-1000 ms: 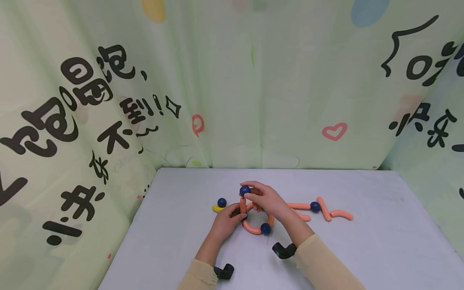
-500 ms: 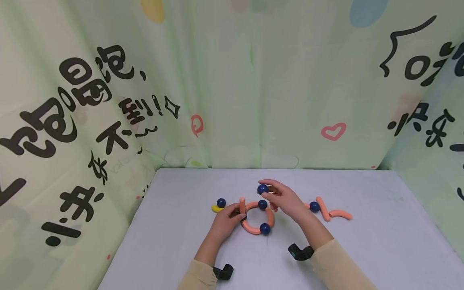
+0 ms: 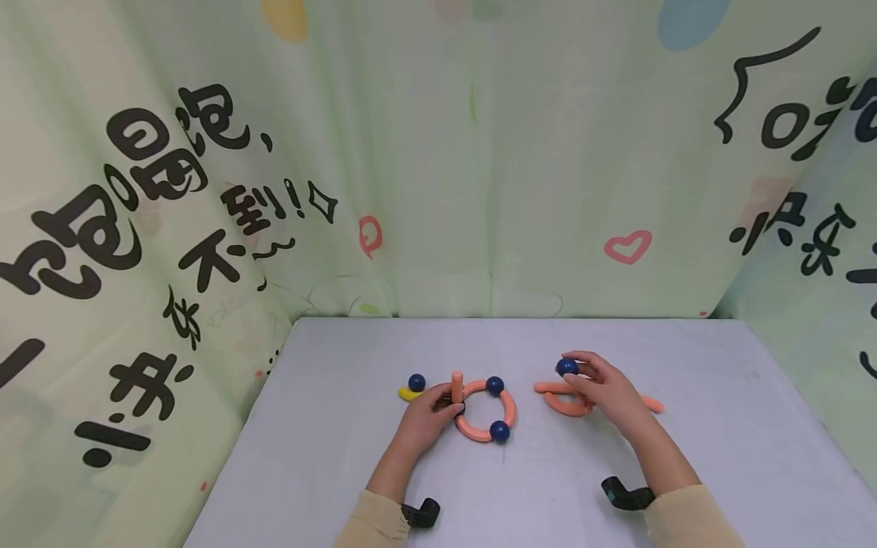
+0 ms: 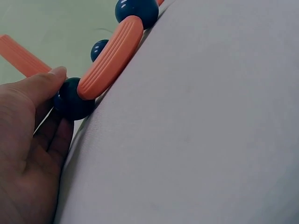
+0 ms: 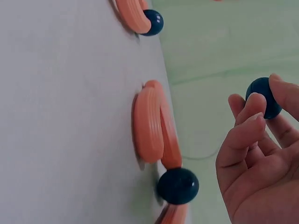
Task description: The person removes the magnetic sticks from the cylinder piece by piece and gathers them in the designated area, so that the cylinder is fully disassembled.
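My left hand (image 3: 426, 417) grips a dark blue ball (image 4: 74, 100) at the left side of a ring (image 3: 474, 434) of curved orange rods and blue balls on the table. From that ball a straight orange rod (image 3: 457, 387) stands up. Between thumb and fingers, my right hand (image 3: 608, 392) pinches another blue ball (image 3: 567, 367), held above the table. Under and beside it lie a straight orange rod (image 3: 548, 387) and a curved orange rod (image 5: 148, 126). A further blue ball (image 5: 178, 186), hidden by the hand in the head view, touches the straight rod's end.
Behind my left hand, a loose blue ball (image 3: 416, 382) sits by a yellow curved piece (image 3: 409, 394). Another orange piece (image 3: 653, 404) shows right of my right hand. The white table (image 3: 521, 502) ends at a printed curtain (image 3: 438, 190) behind.
My right hand has carried its blue ball away from the top of the upright rod, rightward to above the loose rods. My left hand stays at the ring.
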### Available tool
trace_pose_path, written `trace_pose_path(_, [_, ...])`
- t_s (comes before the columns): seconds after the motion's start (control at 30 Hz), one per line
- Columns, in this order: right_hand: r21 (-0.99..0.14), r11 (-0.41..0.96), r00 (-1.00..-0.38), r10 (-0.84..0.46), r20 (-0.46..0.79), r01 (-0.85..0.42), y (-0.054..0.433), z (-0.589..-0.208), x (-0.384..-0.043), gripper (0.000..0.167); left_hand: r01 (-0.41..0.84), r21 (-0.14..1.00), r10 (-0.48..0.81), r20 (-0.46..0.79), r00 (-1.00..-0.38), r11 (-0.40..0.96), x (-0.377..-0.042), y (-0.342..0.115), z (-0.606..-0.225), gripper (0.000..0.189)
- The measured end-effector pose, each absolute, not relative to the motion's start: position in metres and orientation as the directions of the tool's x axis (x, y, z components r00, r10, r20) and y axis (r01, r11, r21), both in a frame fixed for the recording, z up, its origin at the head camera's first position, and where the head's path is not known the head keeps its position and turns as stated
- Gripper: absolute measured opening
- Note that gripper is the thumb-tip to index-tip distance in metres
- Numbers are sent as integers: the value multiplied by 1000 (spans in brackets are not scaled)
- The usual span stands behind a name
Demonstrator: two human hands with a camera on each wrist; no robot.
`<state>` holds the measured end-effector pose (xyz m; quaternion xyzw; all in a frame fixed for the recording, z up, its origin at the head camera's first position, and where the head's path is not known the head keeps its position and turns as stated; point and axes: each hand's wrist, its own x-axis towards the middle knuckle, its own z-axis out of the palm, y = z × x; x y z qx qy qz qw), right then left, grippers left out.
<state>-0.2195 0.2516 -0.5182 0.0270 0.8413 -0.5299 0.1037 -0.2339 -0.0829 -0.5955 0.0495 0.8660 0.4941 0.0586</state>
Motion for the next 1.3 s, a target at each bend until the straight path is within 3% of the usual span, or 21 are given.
trace_pose_path(0.33, [-808,551,-976,62,-211,210,288,-535,-204,61,-4,868,128,-77,-989,496,-231,-81,-595,40])
trace_pose_path(0.67, [-766,578,-956,94,-278,280,306,-555,-199,72,29,861,150,-55,-987,508,-231,-83,-595,41])
trace_pose_path(0.97, [-754,602,-960,79,-270,262,307,-564,-195,70,32,859,151,-53,-987,510,-232,-84,-595,41])
trace_pose_path(1.3, [-713,681,-983,59,-174,167,308,-572,-196,60,32,857,150,-53,-987,514,-232,-84,-597,41])
